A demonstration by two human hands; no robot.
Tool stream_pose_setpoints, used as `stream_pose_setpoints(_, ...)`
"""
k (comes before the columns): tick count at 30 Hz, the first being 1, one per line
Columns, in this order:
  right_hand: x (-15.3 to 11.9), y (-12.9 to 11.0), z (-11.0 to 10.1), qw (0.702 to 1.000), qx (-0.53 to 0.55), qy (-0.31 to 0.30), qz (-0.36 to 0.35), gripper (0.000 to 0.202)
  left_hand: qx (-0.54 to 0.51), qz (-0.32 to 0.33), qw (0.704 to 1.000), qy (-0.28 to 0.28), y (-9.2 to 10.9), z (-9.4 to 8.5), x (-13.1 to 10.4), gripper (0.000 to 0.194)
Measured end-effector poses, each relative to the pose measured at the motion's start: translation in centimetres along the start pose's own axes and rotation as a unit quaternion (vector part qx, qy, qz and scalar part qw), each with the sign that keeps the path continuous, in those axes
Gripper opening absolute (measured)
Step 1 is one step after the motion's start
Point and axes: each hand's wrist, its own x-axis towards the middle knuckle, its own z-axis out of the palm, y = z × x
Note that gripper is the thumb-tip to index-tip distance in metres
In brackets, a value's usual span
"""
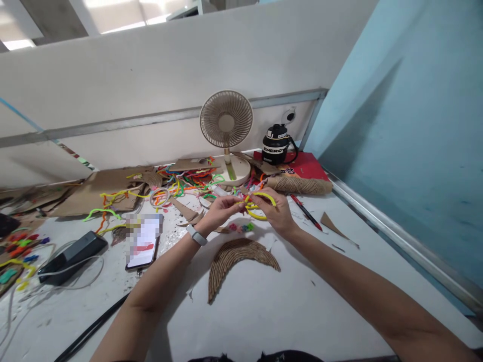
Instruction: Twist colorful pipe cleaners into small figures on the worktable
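A bent yellow pipe cleaner [260,217] is held up between both hands over the middle of the table. My left hand [223,211] pinches one part of it, thumb and fingers pressed together. My right hand [279,213] has its fingers closed round the curved part. Just below the hands lies a small cluster of pink, blue and green pieces [241,228], too small to make out. Nearer to me rests a crescent of coiled brown cord [239,256], flat on the white table [264,311].
Behind the hands stand a small fan [226,120] and a black bottle [275,146]. Colourful pipe cleaners [192,181] and cardboard [105,193] lie at the back left. A phone [145,241] and a black power brick [73,256] are left; a red-black pen [306,212] lies right.
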Motion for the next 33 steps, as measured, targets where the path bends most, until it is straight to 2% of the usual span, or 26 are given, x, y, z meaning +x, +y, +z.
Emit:
stream_pose_setpoints(3, 0.0, 0.0, 0.0, 1.000, -0.020, 0.005, -0.010, 0.020, 0.025, 0.011, 1.000, -0.001, -0.3, -0.1, 0.1, 0.037)
stream_pose_setpoints(6, -0.1, -0.1, 0.1, 0.997, -0.064, 0.016, -0.034, 0.017, 0.098, 0.037, 0.994, 0.007, -0.4, -0.2, 0.1, 0.038)
stream_pose_setpoints(9, -0.4, -0.3, 0.2, 0.988, -0.117, 0.016, -0.096, 0.015, 0.205, 0.087, 0.974, 0.041, -0.1, 0.0, -0.1, 0.034)
stream_pose_setpoints(11, -0.7, -0.5, 0.2, 0.977, -0.151, 0.008, -0.153, 0.014, 0.238, 0.115, 0.961, 0.078, 0.0, 0.3, -0.2, 0.031)
stream_pose_setpoints(14, -1.1, -0.7, 0.2, 0.951, -0.186, -0.004, -0.246, 0.014, 0.173, 0.112, 0.971, 0.124, 0.0, 0.7, -0.1, 0.031)
stream_pose_setpoints(17, -1.3, -0.9, 0.1, 0.946, -0.176, 0.004, -0.272, 0.017, 0.043, 0.078, 0.988, 0.128, 0.0, 1.0, 0.1, 0.035)
stream_pose_setpoints(19, -1.2, -1.1, 0.0, 0.952, -0.165, 0.011, -0.259, 0.017, -0.006, 0.074, 0.988, 0.135, 0.0, 1.0, 0.2, 0.035)
stream_pose_setpoints(21, -1.1, -1.3, -0.1, 0.957, -0.154, 0.015, -0.244, 0.014, -0.008, 0.087, 0.985, 0.147, 0.0, 0.7, 0.3, 0.034)
stream_pose_setpoints(24, -0.7, -1.7, -0.8, 0.975, -0.102, 0.005, -0.198, 0.015, 0.097, 0.140, 0.970, 0.175, 0.0, 0.0, 0.3, 0.030)
stream_pose_setpoints(26, -0.1, -1.9, -1.3, 0.989, -0.041, 0.001, -0.139, 0.029, 0.226, 0.205, 0.932, 0.195, 0.1, -0.7, 0.3, 0.026)
stream_pose_setpoints(29, 0.6, -2.0, -1.7, 1.000, 0.002, -0.002, -0.024, 0.046, 0.387, 0.300, 0.852, 0.183, 0.2, -1.1, 0.2, 0.020)
stream_pose_setpoints(31, 0.8, -1.7, -1.3, 0.997, -0.028, -0.060, 0.049, 0.043, 0.451, 0.338, 0.808, 0.168, 0.2, -1.1, 0.1, 0.019)
stream_pose_setpoints(33, 0.6, -1.3, -0.7, 0.985, -0.035, -0.142, 0.094, 0.040, 0.492, 0.355, 0.780, 0.154, 0.2, -0.8, 0.0, 0.019)
